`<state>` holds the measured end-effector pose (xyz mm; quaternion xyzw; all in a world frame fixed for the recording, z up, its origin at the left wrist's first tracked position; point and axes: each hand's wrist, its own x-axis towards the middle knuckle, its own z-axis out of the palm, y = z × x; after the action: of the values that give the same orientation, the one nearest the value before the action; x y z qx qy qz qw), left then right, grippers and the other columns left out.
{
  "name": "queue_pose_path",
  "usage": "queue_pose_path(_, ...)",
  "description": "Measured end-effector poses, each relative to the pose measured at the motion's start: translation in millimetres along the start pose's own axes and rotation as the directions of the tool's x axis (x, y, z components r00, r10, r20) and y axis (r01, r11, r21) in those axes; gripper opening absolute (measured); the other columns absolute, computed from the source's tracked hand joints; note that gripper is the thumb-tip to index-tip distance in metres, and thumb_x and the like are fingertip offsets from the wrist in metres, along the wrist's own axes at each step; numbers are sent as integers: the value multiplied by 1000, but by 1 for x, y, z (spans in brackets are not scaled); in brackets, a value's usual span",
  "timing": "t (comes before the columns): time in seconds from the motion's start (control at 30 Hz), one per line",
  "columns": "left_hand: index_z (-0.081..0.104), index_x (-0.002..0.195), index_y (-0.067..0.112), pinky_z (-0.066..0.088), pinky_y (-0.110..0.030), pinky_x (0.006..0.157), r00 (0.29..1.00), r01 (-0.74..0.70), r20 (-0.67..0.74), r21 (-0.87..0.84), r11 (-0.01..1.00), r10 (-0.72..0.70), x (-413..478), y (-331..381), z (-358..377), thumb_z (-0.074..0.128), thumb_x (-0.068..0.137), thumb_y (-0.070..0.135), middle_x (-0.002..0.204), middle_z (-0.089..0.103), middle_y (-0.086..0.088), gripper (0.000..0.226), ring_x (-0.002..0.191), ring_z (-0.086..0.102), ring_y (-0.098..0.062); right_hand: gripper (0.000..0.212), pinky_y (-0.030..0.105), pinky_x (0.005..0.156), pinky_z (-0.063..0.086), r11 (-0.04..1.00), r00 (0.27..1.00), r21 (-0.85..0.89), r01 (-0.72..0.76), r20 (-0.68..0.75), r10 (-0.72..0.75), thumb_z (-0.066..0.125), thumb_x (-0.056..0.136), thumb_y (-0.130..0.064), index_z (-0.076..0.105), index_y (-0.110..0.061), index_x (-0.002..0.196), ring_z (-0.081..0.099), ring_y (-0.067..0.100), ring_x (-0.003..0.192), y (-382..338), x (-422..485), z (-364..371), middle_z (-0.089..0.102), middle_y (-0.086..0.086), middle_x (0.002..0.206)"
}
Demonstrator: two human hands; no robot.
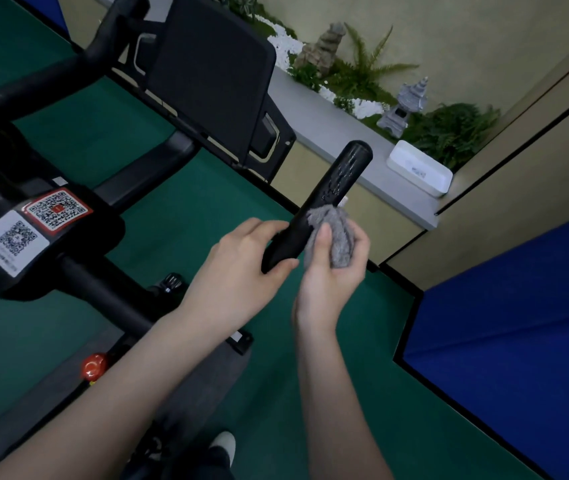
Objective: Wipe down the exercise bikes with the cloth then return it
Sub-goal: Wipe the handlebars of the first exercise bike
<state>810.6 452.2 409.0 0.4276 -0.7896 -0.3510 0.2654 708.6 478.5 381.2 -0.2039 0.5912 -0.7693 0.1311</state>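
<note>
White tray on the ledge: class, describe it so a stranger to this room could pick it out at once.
A grey ledge runs along the beige wall beyond the exercise bike, edging a bed of ferns. Toward its right end, by the stone lantern, sits the white tray. It alone is smooth, boxy and white; its neighbours are green plants and grey stone.

Floor (189,202): green covering, black edge strip at wall. Grey mat (51,393) lay on it, lower left; exercise bike (103,282) stood on mat. Blue mat (518,323) adjoined at right. Grey ledge (314,112) along wall carried white tray (414,178). Behind ledge: planter bed w/ ferns (456,129) & stone lantern (402,109).
</note>
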Motion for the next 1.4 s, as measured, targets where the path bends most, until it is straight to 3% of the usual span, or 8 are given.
queue_pose_path(0.13,55,128,25,48,-37,90,1000,2,1,-3,1000,-2,0,2,0,67,85,32,114,59,7,45,99,58,-20,17,13,86,46,993,994,-58,105,-3,-105,57,92,2,54,-1,108,60,-2,96,-7,15,6,61,-3,103)
queue_pose_path(0.3,57,126,25,47,-30,88,1000,-4,-8,8,1000,4,0,1,-1,68,83,29,111,60,7,44,97,58,-16,23,21,86,45,966,980,-166,198,62,-190,62,88,2,58,-17,99,59,23,99,-2,-7,-1,58,18,102)
queue_pose_path(0.5,58,127,24,37,-16,81,1000,-12,-14,27,1000,13,0,-1,2,68,83,32,112,59,9,45,87,48,-5,15,18,90,44,944,963,-199,264,-8,-270,62,88,2,60,-3,102,56,15,99,-17,32,10,51,13,104)
queue_pose_path(0.63,59,125,25,37,-15,78,999,-28,-21,27,999,28,0,-2,2,69,82,32,109,59,9,44,84,50,-4,14,9,83,41,924,949,-216,315,44,-313,64,86,3,62,0,100,53,-5,92,-6,11,4,52,14,99)
queue_pose_path(0.87,59,126,25,34,-13,78,1000,-20,-12,12,1000,20,0,-3,1,68,83,33,108,58,12,45,84,48,-3,13,18,86,44,914,932,-190,358,17,-361,62,86,3,59,-3,97,56,9,94,-20,45,14,51,1,97)
queue_pose_path(0.97,57,126,27,33,-11,76,1000,-17,-4,15,1000,17,1,-3,1,67,84,36,110,58,13,45,85,47,-2,15,18,88,45,857,888,-249,450,21,-460,63,86,2,63,3,101,55,6,96,-24,60,16,57,11,100)
queue_pose_path(1.17,57,127,26,41,-21,85,1000,-10,3,1,1000,10,0,-1,1,68,84,35,113,58,10,46,91,53,-10,19,54,95,46,630,708,-324,706,354,-612,68,81,7,69,7,100,60,35,107,-11,43,-6,67,18,105)
queue_pose_path(1.4,55,130,26,47,-33,92,999,-1,32,-60,998,3,2,-3,-2,68,83,36,114,58,7,49,100,58,-19,17,40,94,47,436,534,-313,844,572,-623,68,81,7,70,5,98,61,34,101,-36,70,2,68,12,99)
